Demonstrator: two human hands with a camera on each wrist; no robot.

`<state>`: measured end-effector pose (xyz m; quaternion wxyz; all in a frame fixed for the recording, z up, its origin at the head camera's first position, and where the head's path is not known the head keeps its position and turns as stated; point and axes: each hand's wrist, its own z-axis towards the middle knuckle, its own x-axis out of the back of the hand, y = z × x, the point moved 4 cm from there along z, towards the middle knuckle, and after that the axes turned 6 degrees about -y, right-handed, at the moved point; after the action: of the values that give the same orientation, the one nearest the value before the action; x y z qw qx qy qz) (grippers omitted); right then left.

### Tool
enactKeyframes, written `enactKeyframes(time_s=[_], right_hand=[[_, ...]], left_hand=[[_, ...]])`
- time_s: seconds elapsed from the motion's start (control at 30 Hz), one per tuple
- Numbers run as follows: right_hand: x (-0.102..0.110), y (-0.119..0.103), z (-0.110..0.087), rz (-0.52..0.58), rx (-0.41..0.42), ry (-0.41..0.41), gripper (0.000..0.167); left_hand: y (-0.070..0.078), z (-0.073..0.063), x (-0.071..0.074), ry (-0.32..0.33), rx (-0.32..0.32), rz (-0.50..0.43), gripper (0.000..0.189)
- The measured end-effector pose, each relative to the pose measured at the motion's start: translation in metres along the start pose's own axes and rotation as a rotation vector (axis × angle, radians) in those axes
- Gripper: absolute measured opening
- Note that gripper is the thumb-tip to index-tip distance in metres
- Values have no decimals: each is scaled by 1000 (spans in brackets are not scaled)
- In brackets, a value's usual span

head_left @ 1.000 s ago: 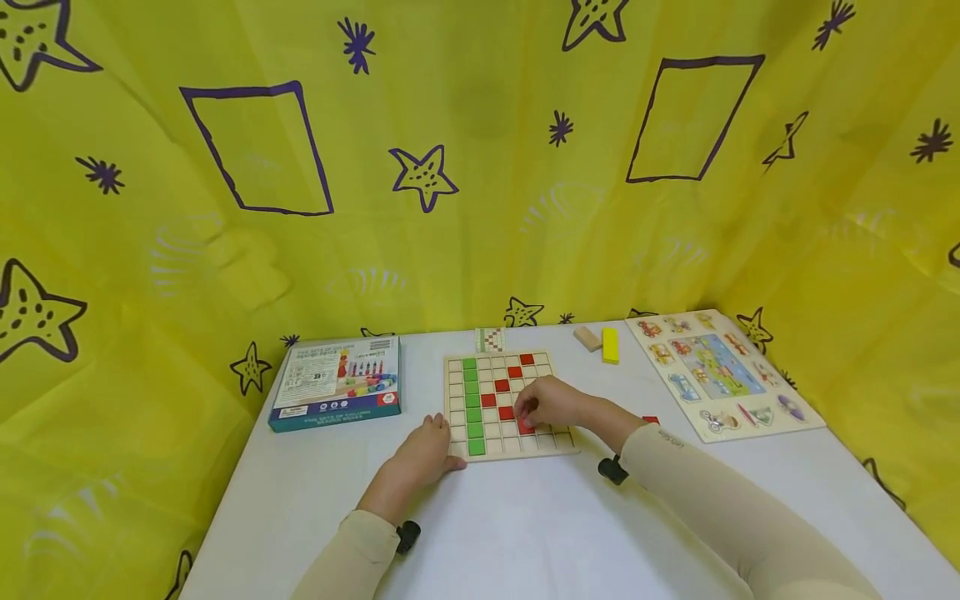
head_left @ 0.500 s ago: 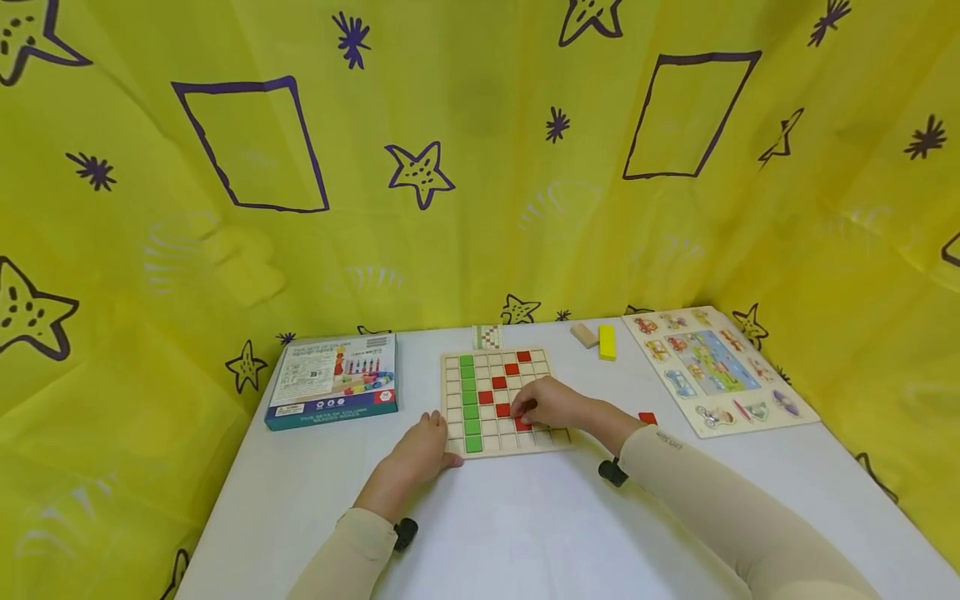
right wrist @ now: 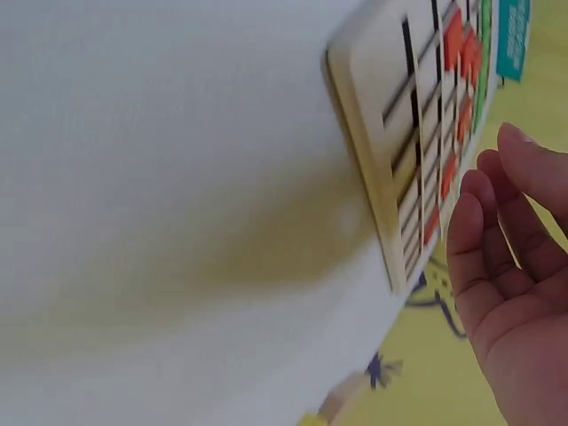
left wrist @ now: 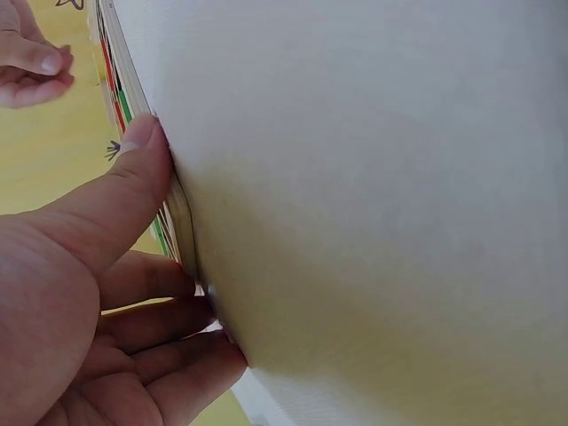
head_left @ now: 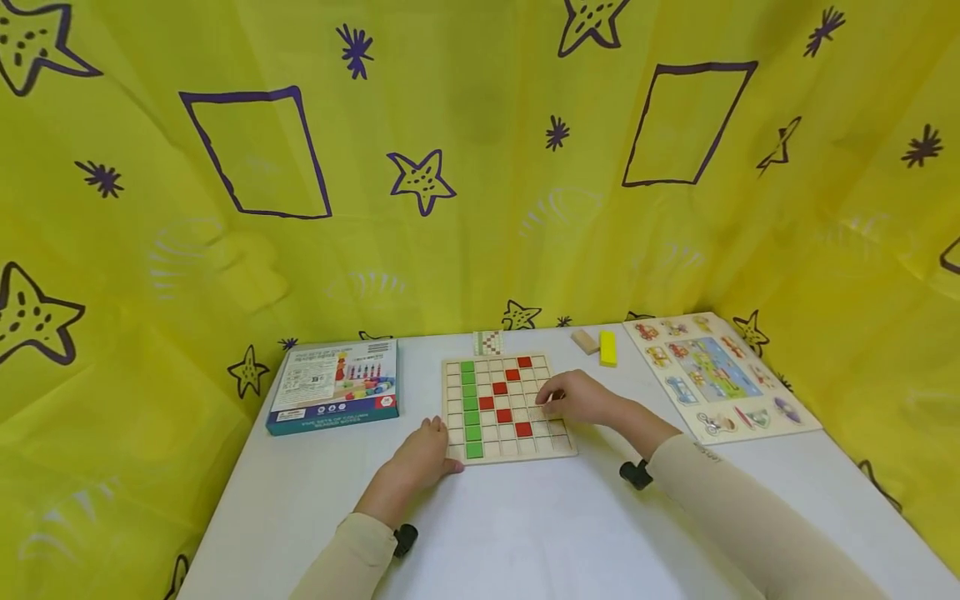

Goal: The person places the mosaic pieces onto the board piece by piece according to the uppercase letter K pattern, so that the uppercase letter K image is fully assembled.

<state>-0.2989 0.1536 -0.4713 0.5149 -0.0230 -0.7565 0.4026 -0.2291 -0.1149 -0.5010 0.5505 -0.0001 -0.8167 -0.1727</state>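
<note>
A wooden grid board [head_left: 510,455] lies on the white table, with a column of green tiles [head_left: 470,404] at its left and several red tiles [head_left: 504,416] set in diagonals. My left hand [head_left: 417,452] holds the board's near left corner, the thumb at the near edge and the fingers along the left side. In the left wrist view the left fingers [left wrist: 160,346] bend against that edge. Over the board's right side is my right hand [head_left: 576,397], its fingers loosely bent. Between its thumb and fingertips [right wrist: 479,191] nothing shows in the right wrist view.
A small pattern card [head_left: 488,342] stands behind the board. To the left lies a toy box [head_left: 333,386]. A yellow block [head_left: 607,348] and a plain wooden block [head_left: 585,341] are at the back right, near a picture puzzle board [head_left: 722,377].
My right hand has come off the lower red tile and moved right, leaving that tile in the grid. A loose red tile near the right wrist is now hidden. My left hand stays put.
</note>
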Motion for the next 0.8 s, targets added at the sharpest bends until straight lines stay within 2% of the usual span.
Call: enactKeyframes(time_s=[0.17, 0.37, 0.6, 0.8], right_hand=[[27, 22, -23, -18, -51, 51, 12], [45, 52, -54, 0, -151, 66, 17], [49, 81, -87, 33, -212, 38, 20], [43, 100, -106, 33, -241, 2, 29]], left_hand=[[0, -2, 1, 3, -4, 1, 85], [2, -2, 2, -4, 0, 5, 85], [2, -2, 2, -19, 21, -8, 85], [2, 0, -1, -30, 27, -5, 86]])
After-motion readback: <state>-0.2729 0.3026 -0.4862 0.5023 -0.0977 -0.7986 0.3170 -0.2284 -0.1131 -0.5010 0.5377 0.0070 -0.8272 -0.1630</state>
